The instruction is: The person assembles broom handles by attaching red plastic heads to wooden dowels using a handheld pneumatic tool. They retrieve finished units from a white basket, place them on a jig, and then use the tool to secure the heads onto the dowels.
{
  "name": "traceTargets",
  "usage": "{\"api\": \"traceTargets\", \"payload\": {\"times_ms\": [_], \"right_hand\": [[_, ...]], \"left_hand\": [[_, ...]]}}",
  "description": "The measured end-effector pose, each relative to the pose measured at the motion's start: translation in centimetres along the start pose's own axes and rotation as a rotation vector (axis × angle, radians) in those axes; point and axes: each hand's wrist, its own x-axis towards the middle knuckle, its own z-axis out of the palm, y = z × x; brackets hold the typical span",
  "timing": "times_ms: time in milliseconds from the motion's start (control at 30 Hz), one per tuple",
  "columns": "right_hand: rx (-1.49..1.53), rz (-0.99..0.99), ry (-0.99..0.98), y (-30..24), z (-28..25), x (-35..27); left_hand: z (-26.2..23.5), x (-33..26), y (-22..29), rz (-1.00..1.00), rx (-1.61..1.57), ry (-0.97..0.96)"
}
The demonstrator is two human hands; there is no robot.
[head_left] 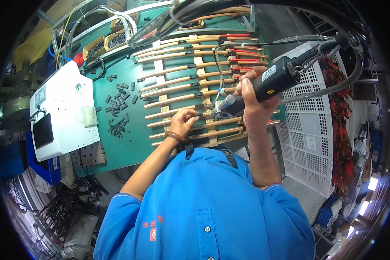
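Note:
My right hand is wrapped round a black electric screwdriver, which slants down to the left with its metal nose close above the wooden strips. These slim, slightly curved strips lie side by side across pale slotted supports. Several carry a small black clip near the middle, and red and black parts at their right ends. Just left of the tool's nose, my left hand pinches at a small black piece on a strip. The tool's tip is hard to make out.
Loose black pieces lie on the green table. A white machine stands left, yellow bins beyond. Thick cables arch overhead from the screwdriver. A white perforated crate with red-and-black parts is at the right.

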Motion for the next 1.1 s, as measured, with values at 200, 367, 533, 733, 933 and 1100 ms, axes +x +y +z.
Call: {"api": "traceTargets", "payload": {"times_ms": [200, 367, 533, 733, 933, 1100], "right_hand": [[-0.016, -0.015, -0.016, 0.0, -0.4, 0.2], [-0.010, -0.003, -0.024, 0.1, -0.5, 0.1], [-0.013, -0.011, -0.040, 0.1, -0.5, 0.1], [-0.014, -0.008, -0.032, 0.0, -0.5, 0.1], [-0.009, -0.002, -0.026, 0.1, -0.4, 0.0], [0.016, 0.008, -0.008, 0.0, 0.2, -0.1]], "left_hand": [[-0.6, -0.4, 0.7, -0.296, -0.352, 0.027], [-1.0, -0.1, 0.8, -0.453, -0.624, 0.025], [-1.9, -0.1, 0.5, -0.562, -0.867, -0.012], [-2.2, -0.4, 2.1, -0.511, -1.008, 0.037], [-2.6, -0.2, 1.9, -0.485, -1.033, -0.047], [-2.4, 0.2, 1.7, -0.439, -0.434, -0.110]]}}
